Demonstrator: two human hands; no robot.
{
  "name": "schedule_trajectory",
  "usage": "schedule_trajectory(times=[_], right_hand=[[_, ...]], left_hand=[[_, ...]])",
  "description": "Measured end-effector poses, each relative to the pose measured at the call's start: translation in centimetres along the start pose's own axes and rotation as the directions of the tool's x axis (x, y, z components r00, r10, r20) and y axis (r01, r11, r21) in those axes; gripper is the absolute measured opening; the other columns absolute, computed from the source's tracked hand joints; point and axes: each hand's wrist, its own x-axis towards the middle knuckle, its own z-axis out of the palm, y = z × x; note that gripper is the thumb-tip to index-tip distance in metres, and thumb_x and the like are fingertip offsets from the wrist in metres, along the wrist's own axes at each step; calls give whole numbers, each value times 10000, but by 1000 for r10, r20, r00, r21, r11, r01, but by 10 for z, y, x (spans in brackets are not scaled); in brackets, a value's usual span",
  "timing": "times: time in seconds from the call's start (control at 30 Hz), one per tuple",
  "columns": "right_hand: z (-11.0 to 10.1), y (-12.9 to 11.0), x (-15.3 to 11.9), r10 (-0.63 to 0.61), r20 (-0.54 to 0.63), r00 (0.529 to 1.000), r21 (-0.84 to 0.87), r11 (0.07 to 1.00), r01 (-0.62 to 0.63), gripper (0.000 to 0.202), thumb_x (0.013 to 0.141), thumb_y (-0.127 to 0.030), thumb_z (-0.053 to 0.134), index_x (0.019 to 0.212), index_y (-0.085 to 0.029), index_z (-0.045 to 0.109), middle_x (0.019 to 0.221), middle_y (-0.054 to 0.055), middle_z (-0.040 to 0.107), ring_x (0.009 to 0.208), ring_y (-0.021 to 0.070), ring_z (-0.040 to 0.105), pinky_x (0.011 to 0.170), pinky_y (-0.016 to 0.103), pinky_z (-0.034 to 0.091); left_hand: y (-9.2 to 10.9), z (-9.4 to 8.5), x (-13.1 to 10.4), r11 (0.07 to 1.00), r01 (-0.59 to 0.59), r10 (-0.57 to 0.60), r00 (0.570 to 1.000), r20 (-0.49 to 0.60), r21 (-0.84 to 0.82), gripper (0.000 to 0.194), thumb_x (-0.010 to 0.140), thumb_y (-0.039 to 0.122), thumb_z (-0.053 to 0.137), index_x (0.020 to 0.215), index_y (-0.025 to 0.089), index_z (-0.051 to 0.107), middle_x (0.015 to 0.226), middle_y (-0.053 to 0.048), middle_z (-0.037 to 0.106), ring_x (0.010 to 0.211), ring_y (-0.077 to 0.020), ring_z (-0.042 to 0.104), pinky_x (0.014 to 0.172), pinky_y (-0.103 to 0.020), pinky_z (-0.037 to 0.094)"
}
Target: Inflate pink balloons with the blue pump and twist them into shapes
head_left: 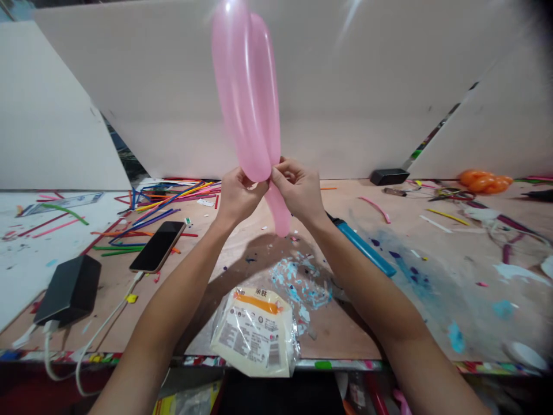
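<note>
A long pink balloon (242, 86), folded into upright loops, rises above the table between my hands. My left hand (239, 196) is closed around the lower end of the front loop, with the thumb near the pinch point. At that same point, my right hand (300, 187) grips the balloon between thumb and fingers. A short pink tail of it hangs below toward the tabletop. My fingers partly hide where the sections meet, so I cannot tell whether they are twisted together.
On the left lie a phone (158, 246) with a cable, a dark power block (69, 291) and several uninflated balloons (173, 196). A plastic packet (257, 334) sits at the front edge. To the right are a blue pump (365, 246), a black box (389, 176) and an orange balloon (484, 181).
</note>
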Motion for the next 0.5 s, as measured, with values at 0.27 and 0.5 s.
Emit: schedule_trajectory(times=[0.27, 0.5], right_hand=[[-10, -5, 8, 84, 83, 993, 160, 982, -97, 520, 710, -534, 769, 1095, -271, 538, 981, 25, 660, 927, 180, 665, 790, 345, 574], [-18, -7, 14, 124, 215, 969, 259, 949, -179, 471, 683, -492, 775, 1036, -234, 598, 923, 35, 688, 921, 226, 659, 772, 390, 570]], left_hand=[[1, -13, 6, 992, 90, -79, 989, 125, -92, 163, 694, 278, 760, 701, 138, 677, 668, -21, 634, 697, -163, 617, 673, -278, 502], [1, 0, 1, 934, 230, -165, 957, 239, -275, 183, 723, 317, 720, 786, 153, 673, 735, -27, 650, 731, -175, 643, 735, -337, 556]])
